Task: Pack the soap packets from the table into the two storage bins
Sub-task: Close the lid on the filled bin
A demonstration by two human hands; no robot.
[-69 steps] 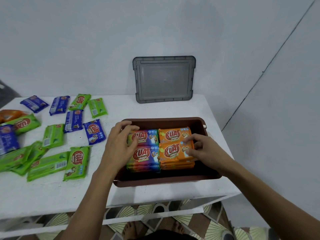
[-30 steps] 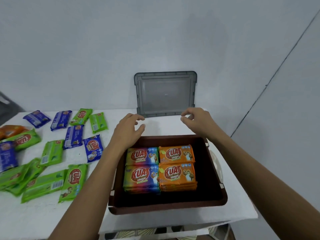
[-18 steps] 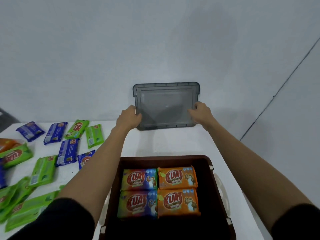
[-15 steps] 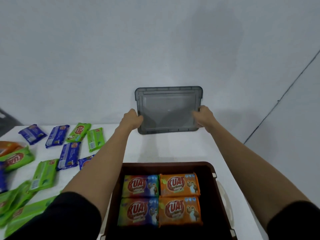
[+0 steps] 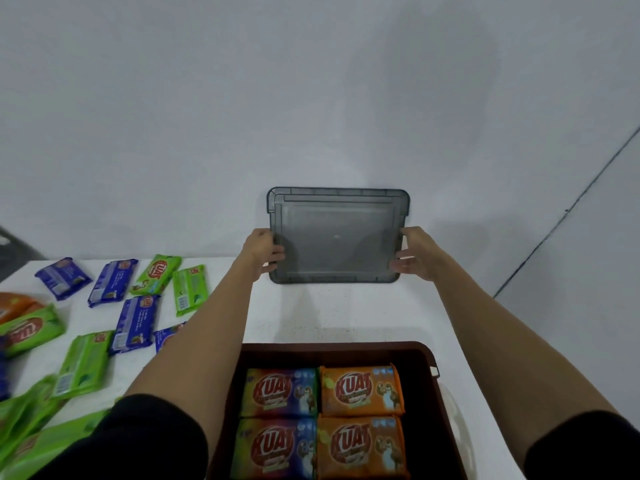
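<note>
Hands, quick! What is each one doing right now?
Left hand: closed on the left edge of the grey lid.
Right hand: holding the lid's right edge, fingers partly spread.

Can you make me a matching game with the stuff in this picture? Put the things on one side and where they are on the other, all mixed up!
Things:
1. grey lid
2. orange packets
3. green and blue packets
4. brown bin

Places:
A. loose on the white table, on the left
B. held at both sides, up against the wall
C. at the near edge of the table
D. in the right half of the bin

Pairs: 1-B, 2-D, 3-A, 4-C
</note>
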